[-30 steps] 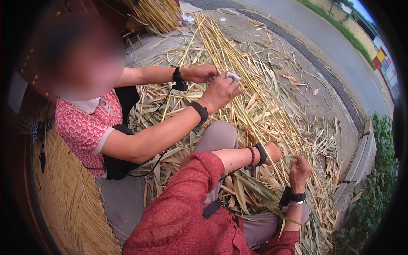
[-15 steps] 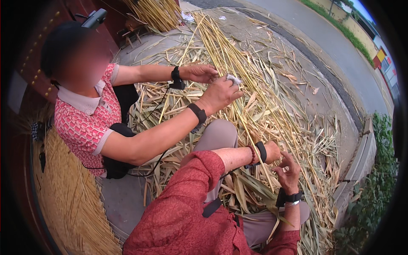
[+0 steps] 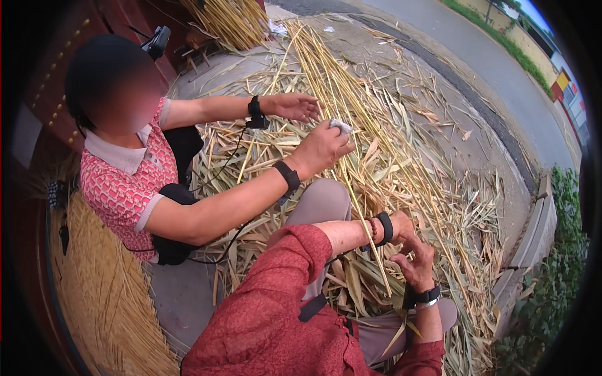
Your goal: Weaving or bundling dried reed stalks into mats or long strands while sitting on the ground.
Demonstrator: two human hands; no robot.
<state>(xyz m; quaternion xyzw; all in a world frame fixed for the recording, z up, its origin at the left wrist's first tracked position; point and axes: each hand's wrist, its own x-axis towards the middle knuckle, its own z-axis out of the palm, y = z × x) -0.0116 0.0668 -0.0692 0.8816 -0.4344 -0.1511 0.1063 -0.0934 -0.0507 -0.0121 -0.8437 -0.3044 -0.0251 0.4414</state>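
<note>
Right hand [image 3: 419, 266] curls, fingers parted from thumb, the left hand [image 3: 401, 226] I can't read, and those yellow stalks [image 3: 315, 66] could snag in dry leaves [image 3: 354, 285] if tugged!

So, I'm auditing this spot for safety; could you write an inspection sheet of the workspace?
Surface: grey pavement, largely covered by dry leaves.
Work things: long yellow stalks, lying loosely side by side.
Clutter: dry leaves scattered widely; white scraps farther off.
Hands: left hand and right hand close together; whether either grip holds anything is unclear.
Cables: black cable near the co-worker.
Surroundings: co-worker holding a whitish wad; road beyond; green plants at right.
</note>
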